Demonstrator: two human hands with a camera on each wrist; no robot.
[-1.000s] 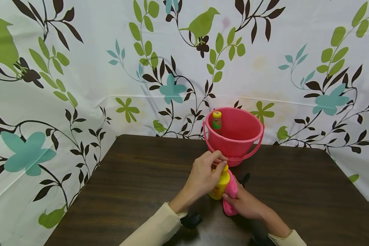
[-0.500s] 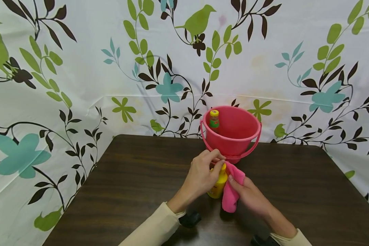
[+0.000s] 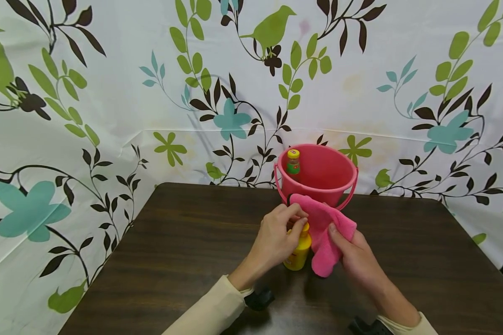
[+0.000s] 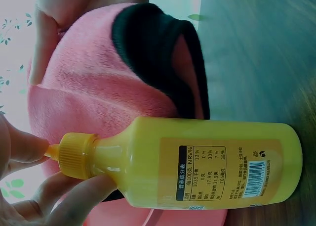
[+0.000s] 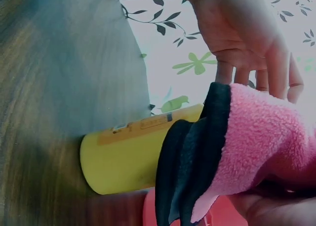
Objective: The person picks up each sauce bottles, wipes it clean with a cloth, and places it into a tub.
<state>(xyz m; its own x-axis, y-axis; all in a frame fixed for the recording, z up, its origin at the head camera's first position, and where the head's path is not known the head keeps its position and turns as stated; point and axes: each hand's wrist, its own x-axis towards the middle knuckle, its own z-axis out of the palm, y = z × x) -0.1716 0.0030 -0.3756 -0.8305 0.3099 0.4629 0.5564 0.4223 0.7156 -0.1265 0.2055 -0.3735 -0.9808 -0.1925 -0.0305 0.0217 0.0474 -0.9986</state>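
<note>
A yellow squeeze bottle (image 3: pixel 298 255) with a printed label stands upright on the dark wooden table. My left hand (image 3: pixel 273 241) pinches its pointed nozzle between thumb and finger; in the left wrist view another finger lies along the bottle's neck (image 4: pixel 111 154). My right hand (image 3: pixel 362 260) grips a pink plush cloth (image 3: pixel 323 228), thumb on the near side. The cloth hangs partly unfolded just right of the bottle, its black trim (image 4: pixel 148 43) facing the left wrist camera. In the right wrist view the cloth (image 5: pixel 261 137) covers the upper part of the bottle (image 5: pixel 123 161).
Behind the hands a pink bucket (image 3: pixel 331 170) with a handle stands near the table's far edge, partly covered by the cloth. Inside it is a small jar (image 3: pixel 293 164) with a yellow lid and green label. A patterned curtain (image 3: pixel 130 107) hangs behind the table (image 3: pixel 201 242).
The right hand has drawn the pink cloth up and right, away from the bottle's side, and the cloth has spread wider. The left hand stays at the nozzle.
</note>
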